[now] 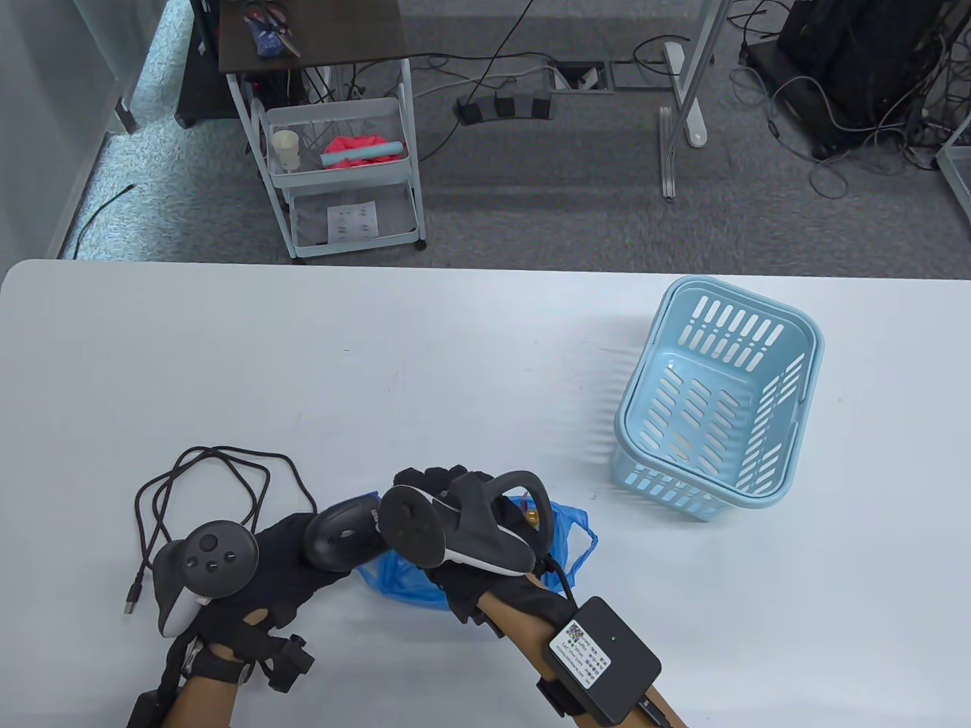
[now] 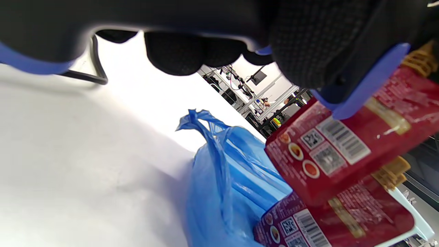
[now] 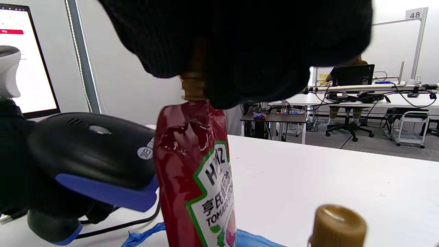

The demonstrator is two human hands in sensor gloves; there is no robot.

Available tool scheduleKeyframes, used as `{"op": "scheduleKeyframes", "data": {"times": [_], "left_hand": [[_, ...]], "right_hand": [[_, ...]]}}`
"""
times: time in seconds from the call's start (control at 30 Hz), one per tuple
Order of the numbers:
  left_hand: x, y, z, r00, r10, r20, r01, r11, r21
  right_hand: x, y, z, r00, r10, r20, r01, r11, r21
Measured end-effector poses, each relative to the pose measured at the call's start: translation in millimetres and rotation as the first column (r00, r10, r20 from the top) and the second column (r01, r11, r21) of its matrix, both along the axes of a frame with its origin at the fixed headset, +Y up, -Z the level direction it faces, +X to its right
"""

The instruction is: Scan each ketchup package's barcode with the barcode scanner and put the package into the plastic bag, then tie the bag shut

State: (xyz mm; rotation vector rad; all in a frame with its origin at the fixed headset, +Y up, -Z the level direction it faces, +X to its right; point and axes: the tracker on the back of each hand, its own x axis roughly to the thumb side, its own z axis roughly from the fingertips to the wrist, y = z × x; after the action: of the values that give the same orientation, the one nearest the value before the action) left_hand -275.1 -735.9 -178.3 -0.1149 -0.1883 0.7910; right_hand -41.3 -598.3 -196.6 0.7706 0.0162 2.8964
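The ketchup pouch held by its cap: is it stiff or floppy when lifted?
Probably floppy: the ketchup pouch hangs from its cap in the right hand, its foil creased near the top. The glossy film looks slippery, so the cap likely gives a safer grip.

Ketchup package (image 3: 195,171) under right hand (image 3: 240,44): glossy red foil-like film, creased near the spout, ribbed tan plastic cap; barcode scanner (image 3: 89,154) in left hand (image 1: 265,576): matt black plastic, smooth blue trim; gloves: black knit cloth, matt; plastic bag (image 2: 223,178) below both hands: thin translucent blue film, wrinkled, shiny; table (image 1: 379,364): smooth white, matt; basket (image 1: 717,398) beyond right hand: light blue slotted plastic, slight sheen.
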Motion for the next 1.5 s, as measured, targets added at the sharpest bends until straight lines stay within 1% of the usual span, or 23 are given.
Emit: {"op": "scheduleKeyframes", "data": {"times": [0.33, 0.7, 1.03, 1.5], "left_hand": [[-6, 2, 0, 1.000, 0.000, -0.027, -0.001, 1.000, -0.001], [-10, 1, 0, 0.999, 0.009, -0.041, -0.009, 1.000, -0.002], [-10, 3, 0, 0.999, 0.007, -0.046, -0.007, 1.000, -0.005], [-11, 3, 0, 0.999, 0.005, -0.048, -0.005, 1.000, -0.004]], "right_hand": [[-10, -26, 4, 0.991, 0.135, -0.015, -0.135, 0.991, -0.018], [-20, -41, 8, 0.976, 0.214, -0.034, -0.215, 0.976, -0.021], [-24, -49, 11, 0.965, 0.256, -0.050, -0.257, 0.966, -0.017], [-22, -45, 11, 0.961, 0.272, -0.042, -0.274, 0.961, -0.046]]}}
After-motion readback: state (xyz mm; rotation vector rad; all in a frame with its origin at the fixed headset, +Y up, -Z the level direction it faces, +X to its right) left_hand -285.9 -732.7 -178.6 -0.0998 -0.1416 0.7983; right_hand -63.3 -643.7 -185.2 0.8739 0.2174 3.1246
